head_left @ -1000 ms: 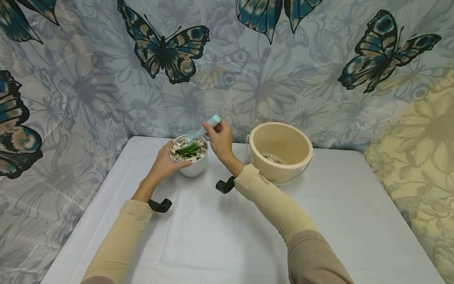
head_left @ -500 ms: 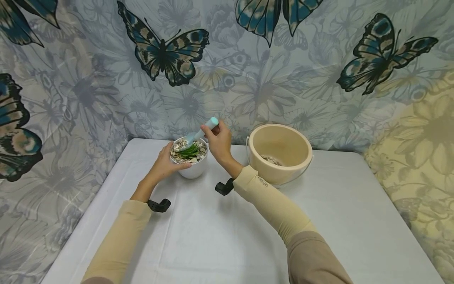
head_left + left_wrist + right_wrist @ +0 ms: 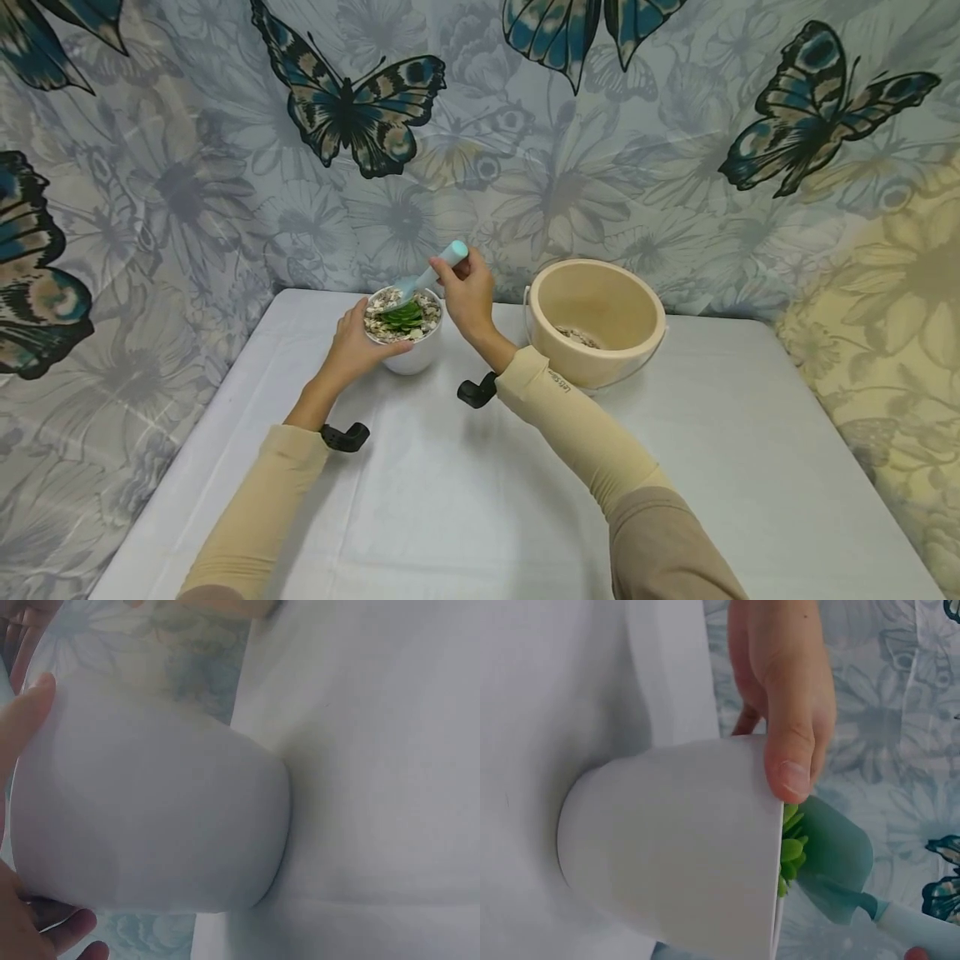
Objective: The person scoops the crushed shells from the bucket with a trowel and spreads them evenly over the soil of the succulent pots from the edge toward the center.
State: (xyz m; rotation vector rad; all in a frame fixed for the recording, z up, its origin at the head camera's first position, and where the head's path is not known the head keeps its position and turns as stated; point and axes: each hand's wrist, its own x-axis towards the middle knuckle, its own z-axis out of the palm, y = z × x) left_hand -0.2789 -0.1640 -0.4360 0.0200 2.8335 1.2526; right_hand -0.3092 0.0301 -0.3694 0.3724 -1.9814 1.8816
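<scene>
On the table's left side stands a white flower pot [image 3: 408,362], filled with pale pebbles around a green succulent [image 3: 406,317]. My left hand [image 3: 350,343] grips the pot near its rim, thumb on the near side and fingers round the left. In the left wrist view the pot's wall [image 3: 150,802] fills much of the picture. Between thumb and fingers my right hand [image 3: 471,298] holds a light blue toy-sized trowel [image 3: 453,253] by its handle. The trowel's blade [image 3: 838,851] slants over the pot's opening, close behind the succulent's leaves [image 3: 792,853].
To the right of the right hand stands a cream bucket [image 3: 630,350] with a wire handle and some pebbles [image 3: 576,336] at its bottom. A white cloth covers the table [image 3: 450,500]. Behind it hangs a butterfly-print fabric backdrop [image 3: 570,192].
My left hand and the pot have shifted slightly to the right. The trowel dipped a little, then rose again, its blade staying over the pot. The bucket stays put.
</scene>
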